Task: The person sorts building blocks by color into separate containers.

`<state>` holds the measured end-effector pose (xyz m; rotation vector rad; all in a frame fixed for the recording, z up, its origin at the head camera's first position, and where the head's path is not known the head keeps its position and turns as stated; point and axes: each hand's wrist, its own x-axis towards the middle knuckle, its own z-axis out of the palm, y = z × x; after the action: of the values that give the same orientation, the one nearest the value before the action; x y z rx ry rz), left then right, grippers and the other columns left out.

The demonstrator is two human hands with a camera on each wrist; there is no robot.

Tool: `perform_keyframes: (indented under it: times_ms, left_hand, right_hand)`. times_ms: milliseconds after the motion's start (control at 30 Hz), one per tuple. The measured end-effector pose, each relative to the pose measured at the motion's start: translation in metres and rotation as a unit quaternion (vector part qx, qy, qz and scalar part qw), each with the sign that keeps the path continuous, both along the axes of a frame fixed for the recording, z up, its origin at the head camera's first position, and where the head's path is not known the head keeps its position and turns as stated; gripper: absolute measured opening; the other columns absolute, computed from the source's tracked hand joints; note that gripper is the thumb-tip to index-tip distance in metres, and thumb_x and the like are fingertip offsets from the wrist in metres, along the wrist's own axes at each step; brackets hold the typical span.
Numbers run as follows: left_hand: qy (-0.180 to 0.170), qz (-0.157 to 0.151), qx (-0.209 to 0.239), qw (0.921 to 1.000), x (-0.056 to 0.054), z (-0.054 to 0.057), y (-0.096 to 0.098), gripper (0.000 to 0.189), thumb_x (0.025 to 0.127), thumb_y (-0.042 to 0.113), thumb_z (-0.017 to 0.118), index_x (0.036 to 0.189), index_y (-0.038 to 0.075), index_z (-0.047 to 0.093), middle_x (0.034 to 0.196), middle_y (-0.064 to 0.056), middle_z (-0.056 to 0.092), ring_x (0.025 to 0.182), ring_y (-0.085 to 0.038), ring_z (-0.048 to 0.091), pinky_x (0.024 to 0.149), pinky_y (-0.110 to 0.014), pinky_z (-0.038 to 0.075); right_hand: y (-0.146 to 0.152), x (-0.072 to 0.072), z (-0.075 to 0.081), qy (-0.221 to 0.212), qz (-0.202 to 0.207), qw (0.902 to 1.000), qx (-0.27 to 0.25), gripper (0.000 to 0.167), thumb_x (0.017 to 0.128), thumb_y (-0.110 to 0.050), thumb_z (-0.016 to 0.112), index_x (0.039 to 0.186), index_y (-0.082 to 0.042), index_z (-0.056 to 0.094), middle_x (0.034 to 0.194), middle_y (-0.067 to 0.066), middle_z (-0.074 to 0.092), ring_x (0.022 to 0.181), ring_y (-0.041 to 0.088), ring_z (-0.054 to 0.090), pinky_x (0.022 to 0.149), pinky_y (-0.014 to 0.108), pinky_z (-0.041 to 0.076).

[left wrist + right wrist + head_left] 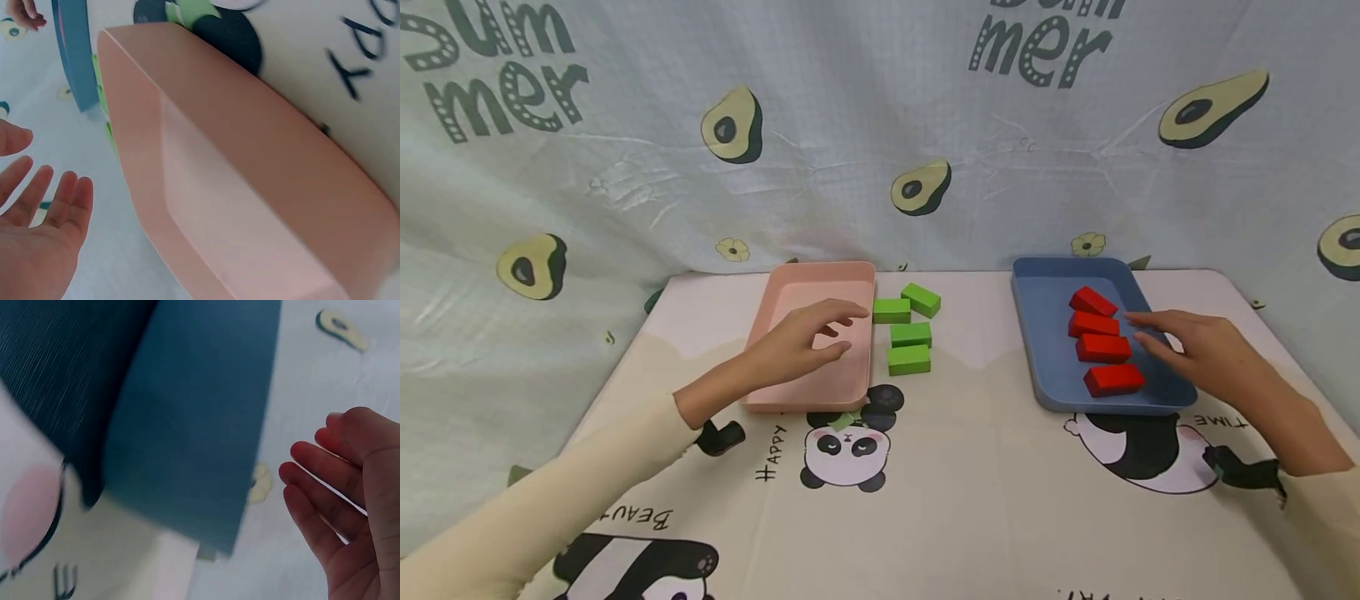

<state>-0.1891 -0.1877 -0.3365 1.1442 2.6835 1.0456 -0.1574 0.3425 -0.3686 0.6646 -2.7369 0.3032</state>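
My left hand [797, 343] reaches across the pink tray [838, 396], fingers loosely bent and apart, holding nothing. Just right of that tray several green blocks [910, 360] lie on the table, the nearest close to my left fingertips in the head view. Over the right side of the blue tray [1052, 400] my right hand [1206, 354] hovers with thumb and fingers spread and nothing between them. Several red blocks [1115, 381] lie inside the blue tray in a rough column, left of my right fingertips. In the left wrist view, the pink tray [225, 169] shows bare inside.
A pale tablecloth [955, 483] printed with pandas and lettering covers the table. Behind it hangs a light curtain [835, 108] with avocado prints, close to the back edges of both trays. A dark wrist strap [1243, 468] shows under the right forearm.
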Motion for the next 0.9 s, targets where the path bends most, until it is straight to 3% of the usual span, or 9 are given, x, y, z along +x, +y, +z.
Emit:
perform_keyframes:
  times_ms: [100, 233, 367, 500, 633, 700, 900]
  left_hand:
    - [0.002, 0.007, 0.001, 1.0, 0.001, 0.0, -0.011, 0.045, 0.096, 0.001, 0.066, 0.14, 0.002, 0.056, 0.142, -0.013, 0.057, 0.123, -0.036, 0.06, 0.1, -0.044, 0.053]
    - [-0.002, 0.017, 0.015, 0.9997, 0.001, 0.0, -0.021, 0.045, 0.095, -0.002, 0.065, 0.139, 0.0, 0.056, 0.142, -0.016, 0.057, 0.123, -0.04, 0.059, 0.1, -0.048, 0.052]
    - [-0.014, 0.03, 0.038, 0.9987, 0.0, 0.003, -0.024, 0.043, 0.096, -0.002, 0.065, 0.139, 0.001, 0.056, 0.141, -0.016, 0.057, 0.124, -0.041, 0.058, 0.101, -0.049, 0.051]
    - [-0.017, 0.034, 0.04, 0.9985, 0.002, 0.006, -0.026, 0.044, 0.097, -0.001, 0.065, 0.139, 0.002, 0.056, 0.141, -0.015, 0.057, 0.125, -0.04, 0.057, 0.102, -0.048, 0.051]
    - [-0.015, 0.046, 0.041, 0.998, 0.003, 0.007, -0.031, 0.045, 0.096, -0.001, 0.065, 0.14, 0.002, 0.056, 0.142, -0.014, 0.056, 0.126, -0.038, 0.057, 0.103, -0.047, 0.051]
    - [-0.019, 0.054, 0.047, 0.9972, 0.003, 0.006, -0.034, 0.046, 0.096, -0.002, 0.065, 0.14, 0.003, 0.055, 0.142, -0.014, 0.056, 0.126, -0.038, 0.057, 0.103, -0.048, 0.051]
    - [-0.024, 0.069, 0.062, 0.9954, 0.005, 0.003, -0.043, 0.047, 0.095, -0.004, 0.065, 0.141, 0.001, 0.055, 0.143, -0.016, 0.056, 0.126, -0.04, 0.056, 0.103, -0.048, 0.05]
  right_hand:
    - [-0.011, 0.002, 0.004, -0.005, 0.016, 0.9999, -0.001, 0.043, 0.083, -0.004, 0.079, 0.124, 0.001, 0.068, 0.112, 0.028, 0.071, 0.088, 0.038, 0.07, 0.075, 0.057, 0.058]
    - [-0.024, 0.005, 0.009, -0.011, 0.034, 0.9993, -0.01, 0.043, 0.083, -0.004, 0.08, 0.124, -0.003, 0.07, 0.109, 0.024, 0.073, 0.067, 0.022, 0.062, 0.06, 0.038, 0.057]
    - [-0.036, 0.008, 0.011, 0.0, 0.069, 0.997, -0.037, 0.047, 0.08, -0.001, 0.081, 0.126, -0.005, 0.07, 0.109, 0.019, 0.075, 0.069, 0.023, 0.065, 0.054, 0.029, 0.053]
    - [-0.048, 0.008, 0.012, 0.004, 0.09, 0.9944, -0.055, 0.05, 0.079, -0.003, 0.083, 0.127, -0.007, 0.071, 0.115, 0.013, 0.075, 0.092, 0.033, 0.072, 0.068, 0.029, 0.06]
    - [-0.058, 0.006, 0.013, 0.01, 0.101, 0.9922, -0.073, 0.048, 0.079, -0.006, 0.084, 0.125, -0.01, 0.073, 0.116, 0.006, 0.075, 0.099, 0.028, 0.072, 0.085, 0.005, 0.046]
    - [-0.062, 0.005, 0.013, 0.019, 0.12, 0.9892, -0.083, 0.048, 0.078, -0.005, 0.084, 0.124, -0.009, 0.073, 0.115, 0.005, 0.076, 0.099, 0.026, 0.072, 0.089, 0.0, 0.037]
    - [-0.073, -0.001, 0.01, 0.056, 0.174, 0.9792, -0.088, 0.036, 0.088, -0.017, 0.08, 0.121, -0.006, 0.074, 0.111, 0.008, 0.076, 0.089, 0.022, 0.073, 0.081, 0.006, 0.048]
